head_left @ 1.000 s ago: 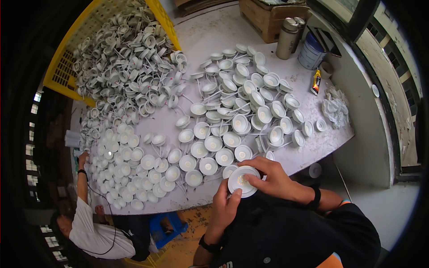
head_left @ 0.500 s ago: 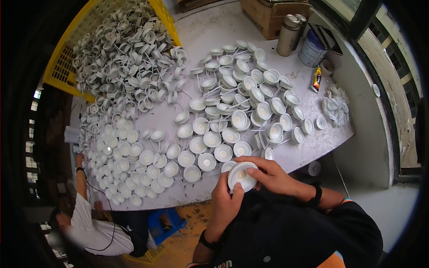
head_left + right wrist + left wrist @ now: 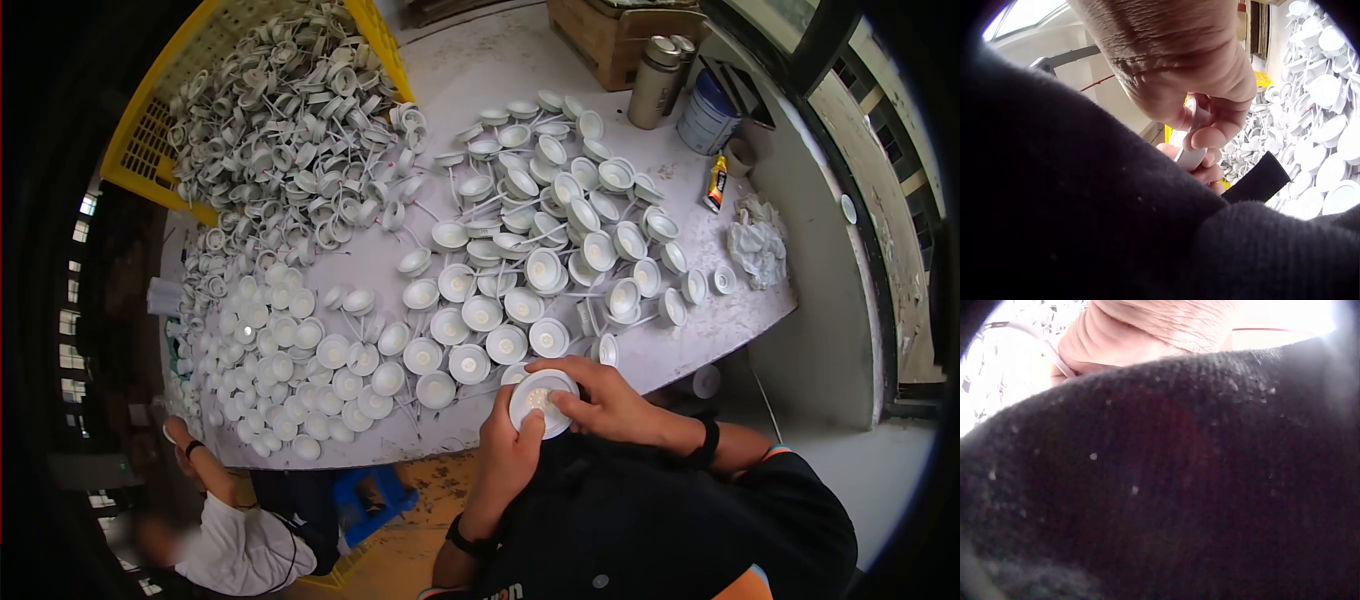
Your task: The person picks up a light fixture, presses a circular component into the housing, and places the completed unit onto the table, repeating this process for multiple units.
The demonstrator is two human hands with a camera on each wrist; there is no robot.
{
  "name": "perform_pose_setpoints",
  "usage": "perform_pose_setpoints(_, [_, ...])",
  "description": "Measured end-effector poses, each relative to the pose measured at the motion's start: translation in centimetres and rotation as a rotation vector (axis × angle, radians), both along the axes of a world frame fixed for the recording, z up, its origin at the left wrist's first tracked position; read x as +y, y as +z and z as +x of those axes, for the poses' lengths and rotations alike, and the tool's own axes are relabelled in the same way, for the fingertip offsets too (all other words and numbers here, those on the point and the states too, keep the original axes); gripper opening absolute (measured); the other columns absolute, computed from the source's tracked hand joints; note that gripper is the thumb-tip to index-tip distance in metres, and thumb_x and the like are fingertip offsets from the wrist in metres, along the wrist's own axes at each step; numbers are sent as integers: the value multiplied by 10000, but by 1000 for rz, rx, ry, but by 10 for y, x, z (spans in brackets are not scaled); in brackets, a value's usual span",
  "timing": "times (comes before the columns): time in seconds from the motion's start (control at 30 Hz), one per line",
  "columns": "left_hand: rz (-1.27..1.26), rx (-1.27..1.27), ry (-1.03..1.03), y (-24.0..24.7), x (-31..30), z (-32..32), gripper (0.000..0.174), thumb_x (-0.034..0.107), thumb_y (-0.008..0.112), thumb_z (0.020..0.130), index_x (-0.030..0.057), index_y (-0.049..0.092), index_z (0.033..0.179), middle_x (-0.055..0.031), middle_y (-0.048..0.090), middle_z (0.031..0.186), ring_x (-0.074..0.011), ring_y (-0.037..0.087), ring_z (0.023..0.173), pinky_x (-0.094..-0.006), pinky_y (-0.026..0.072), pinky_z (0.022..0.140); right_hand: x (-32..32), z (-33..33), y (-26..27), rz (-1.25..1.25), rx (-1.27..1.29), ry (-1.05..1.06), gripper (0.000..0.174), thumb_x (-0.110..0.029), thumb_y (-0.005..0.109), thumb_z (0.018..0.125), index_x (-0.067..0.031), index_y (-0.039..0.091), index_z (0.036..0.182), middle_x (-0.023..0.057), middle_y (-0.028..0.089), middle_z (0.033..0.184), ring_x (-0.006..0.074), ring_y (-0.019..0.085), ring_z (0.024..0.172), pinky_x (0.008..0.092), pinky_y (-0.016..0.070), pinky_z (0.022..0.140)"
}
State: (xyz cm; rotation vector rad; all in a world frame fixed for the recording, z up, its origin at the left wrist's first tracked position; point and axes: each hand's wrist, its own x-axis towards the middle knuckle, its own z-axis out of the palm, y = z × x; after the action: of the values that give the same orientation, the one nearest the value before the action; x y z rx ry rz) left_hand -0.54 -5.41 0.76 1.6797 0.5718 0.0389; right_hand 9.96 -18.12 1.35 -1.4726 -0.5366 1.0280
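Observation:
A round white LED downlight (image 3: pixel 540 398), its face dotted with yellowish LEDs, is held between both hands over the table's near edge. My left hand (image 3: pixel 505 452) grips its left side, thumb laid on the face. From the upper right, my right hand (image 3: pixel 612 402) holds the rim, with its thumb pressing on the face near the LEDs. In the right wrist view the downlight (image 3: pixel 1191 157) appears edge-on between the fingers. Dark cloth covers most of the left wrist view, leaving part of the left hand (image 3: pixel 1141 331) in sight and hiding the downlight.
Many similar downlights (image 3: pixel 470 365) cover the table (image 3: pixel 470 50). A yellow crate (image 3: pixel 130 150) spills white ring-shaped housings at the left. Bottles (image 3: pixel 655 85), a glue tube (image 3: pixel 716 184) and a crumpled cloth (image 3: pixel 757 243) stand or lie at the right. Another person (image 3: pixel 240 545) sits at the lower left.
The downlight tilted slightly, then turned back to face up more, with both hands still holding it. At the lower left, the other person's hand has drawn back toward their body.

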Motion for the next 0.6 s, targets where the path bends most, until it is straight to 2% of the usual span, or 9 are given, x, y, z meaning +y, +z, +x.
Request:
perform_pose_setpoints(0.03, [1, 0, 2, -1, 1, 0, 291, 135, 493, 821, -22, 481, 1066, -206, 594, 891, -309, 603, 825, -357, 459, 708, 1, 0, -1, 0, -25, 4, 367, -87, 472, 870, -59, 449, 1235, 78, 545, 963, 73, 536, 571, 206, 467, 518])
perform_pose_setpoints(0.1, [-3, -104, 27, -2, 2, 2, 262, 129, 462, 847, -22, 485, 1060, -181, 593, 880, -241, 589, 802, -329, 450, 711, 2, -1, -1, 2, -52, 11, 368, -82, 475, 866, -53, 448, 1232, 80, 545, 963, 76, 541, 569, 206, 469, 512])
perform_pose_setpoints(0.23, [60, -85, 44, -1, 1, 1, 247, 129, 432, 870, -22, 489, 1058, -164, 587, 868, -206, 569, 791, -314, 444, 716, 5, -2, -1, 13, -38, 12, 370, -70, 489, 851, -34, 456, 1217, 90, 545, 963, 81, 548, 565, 210, 472, 506])
perform_pose_setpoints(0.3, [0, -97, 61, -8, 3, -2, 256, 147, 427, 880, -31, 493, 1053, -146, 586, 877, -188, 561, 817, -297, 437, 728, 6, -3, -5, 9, -45, 25, 373, -62, 492, 843, -29, 460, 1213, 94, 546, 963, 85, 548, 562, 216, 471, 506])
perform_pose_setpoints(0.33, [2, -96, 64, -13, 4, -2, 256, 147, 427, 880, -31, 493, 1053, -146, 586, 877, -188, 561, 817, -297, 437, 728, 7, -4, -11, 29, -133, -6, 378, -52, 493, 831, -27, 467, 1208, 97, 550, 959, 91, 550, 558, 222, 468, 504])
perform_pose_setpoints(0.4, [-327, -73, 134, -22, 6, -1, 290, 188, 431, 898, -38, 494, 1068, -118, 581, 919, -164, 554, 842, -277, 431, 749, 10, -5, -14, 57, -221, -32, 384, -41, 494, 820, -25, 473, 1203, 100, 555, 956, 98, 551, 554, 228, 464, 503])
perform_pose_setpoints(0.43, [-324, -72, 139, -23, 5, -2, 290, 188, 431, 898, -38, 494, 1068, -118, 581, 919, -164, 554, 842, -277, 431, 749, 10, -5, -14, 48, -246, -36, 388, -36, 493, 813, -25, 478, 1201, 102, 561, 951, 100, 549, 551, 230, 460, 502])
perform_pose_setpoints(0.5, [-485, -51, 186, -25, 5, -4, 336, 243, 428, 917, -37, 489, 1091, -92, 569, 963, -143, 544, 864, -266, 428, 772, 11, -5, -15, 43, -272, -33, 392, -30, 492, 806, -25, 483, 1198, 103, 567, 947, 102, 546, 547, 233, 456, 502])
perform_pose_setpoints(0.6, [-604, -111, 258, -34, 12, -15, 349, 261, 451, 919, -31, 484, 1109, -87, 565, 976, -137, 547, 856, -263, 436, 774, 12, -3, -20, 15, -185, -37, 375, -36, 489, 812, -30, 499, 1186, 99, 576, 952, 93, 542, 548, 229, 450, 497])
